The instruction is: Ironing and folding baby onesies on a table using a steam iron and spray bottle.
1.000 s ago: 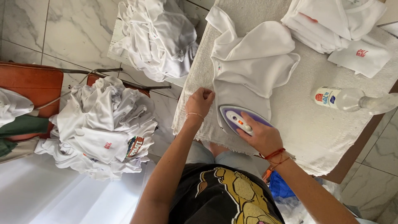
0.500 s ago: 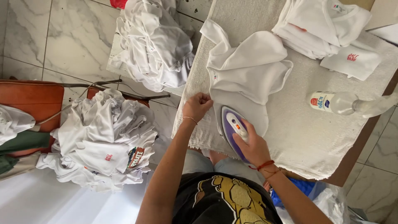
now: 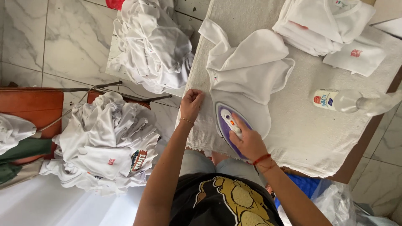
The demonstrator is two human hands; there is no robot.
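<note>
A white shirt point(image 3: 251, 62) lies crumpled on the white towel-covered table point(image 3: 318, 138). My right hand point(image 3: 249, 142) grips the handle of a purple and white iron point(image 3: 228, 123), which rests flat on the shirt's lower part. My left hand point(image 3: 191, 102) is closed on the shirt's left edge and pins it against the towel near the table's edge.
A clear spray bottle point(image 3: 343, 100) lies on the table to the right. Folded white shirts point(image 3: 331, 25) are stacked at the far right. Heaps of white garments sit on a stool point(image 3: 150, 42) and on a red chair point(image 3: 104, 142) to the left. Marble tiles cover the floor.
The iron has slid a little along the shirt with my right hand. My left hand has stayed on the shirt's edge. The view has shifted slightly.
</note>
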